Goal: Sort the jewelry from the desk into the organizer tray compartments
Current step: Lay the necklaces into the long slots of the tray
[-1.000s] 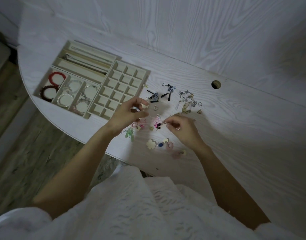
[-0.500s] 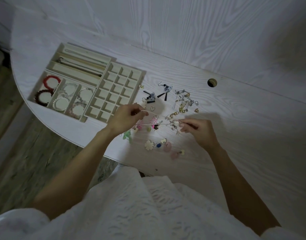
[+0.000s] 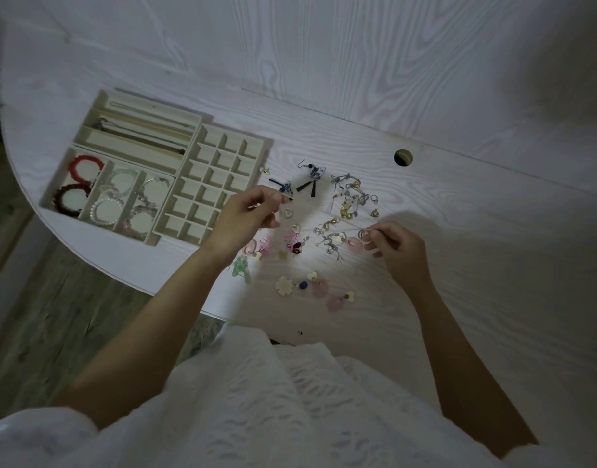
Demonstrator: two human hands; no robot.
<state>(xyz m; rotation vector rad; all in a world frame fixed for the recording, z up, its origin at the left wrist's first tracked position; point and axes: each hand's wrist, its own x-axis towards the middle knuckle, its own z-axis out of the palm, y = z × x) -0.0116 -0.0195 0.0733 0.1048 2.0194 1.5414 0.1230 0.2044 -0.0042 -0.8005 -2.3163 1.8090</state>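
— How far along was the sorting?

— Partly done, I'd judge. The organizer tray (image 3: pixel 148 170) sat at the counter's (image 3: pixel 459 298) left end. Its larger compartments already held bracelets (image 3: pixel 87 190), and the long slots held what looked like chains (image 3: pixel 138 130). The grid of small cells (image 3: pixel 219 184) showed nothing in it that I could make out.

— And what was left?

— Most of the small pieces. A scatter of earrings (image 3: pixel 310 238) and charms lay loose on the counter just right of the tray, between the two hands.

— What were the hands doing?

— The left hand (image 3: pixel 246 217) hovered by the tray's right edge, fingers curled, seemingly pinching something small, though I couldn't tell what. The right hand (image 3: pixel 395 248) pinched a thin looped earring (image 3: pixel 366 233) just above the counter.

— So?

— The earrings still needed their cells.
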